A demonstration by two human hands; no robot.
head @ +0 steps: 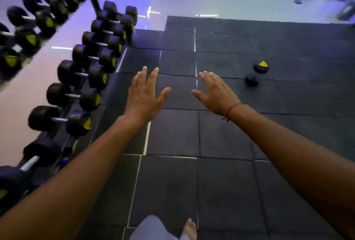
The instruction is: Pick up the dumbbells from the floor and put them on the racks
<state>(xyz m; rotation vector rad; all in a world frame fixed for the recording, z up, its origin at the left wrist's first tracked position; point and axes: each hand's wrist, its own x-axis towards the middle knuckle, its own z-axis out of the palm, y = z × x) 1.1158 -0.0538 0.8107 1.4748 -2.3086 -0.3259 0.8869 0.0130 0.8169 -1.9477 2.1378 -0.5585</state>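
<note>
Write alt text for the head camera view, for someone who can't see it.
Two bare, empty hands, left hand and right hand, reach out open over black rubber floor tiles. One small dumbbell lies on the floor ahead to the right, beyond the right hand. A rack full of black dumbbells lines the left side.

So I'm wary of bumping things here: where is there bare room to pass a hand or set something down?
The dark mat is bare between the rack and the lone floor dumbbell, including under the open left hand and right hand. The visible rack row is packed end to end.
</note>
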